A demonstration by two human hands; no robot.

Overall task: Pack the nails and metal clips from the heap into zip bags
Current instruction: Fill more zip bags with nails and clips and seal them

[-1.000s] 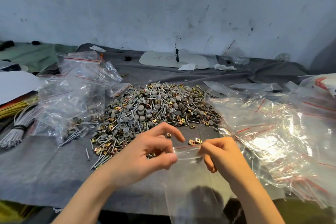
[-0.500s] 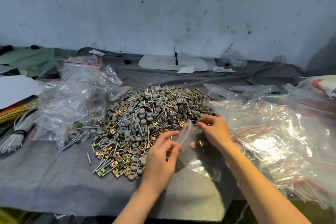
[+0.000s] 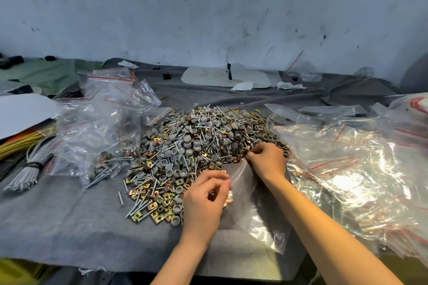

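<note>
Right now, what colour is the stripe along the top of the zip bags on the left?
The stripe is red, on clear zip bags; head view.

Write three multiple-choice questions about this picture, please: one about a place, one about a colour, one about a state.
1. Relative to the heap, the white bundle lies: A right; B left; C on top.
2. The strips on the empty bags are: A red; B blue; C green.
3. The fingers of the right hand are: A spread flat; B gloved; C curled.
Key: B, it lies by the cloth's left edge; A, red lines cross the clear plastic; C, they bend, pinching the clear zip bag's corner.
</note>
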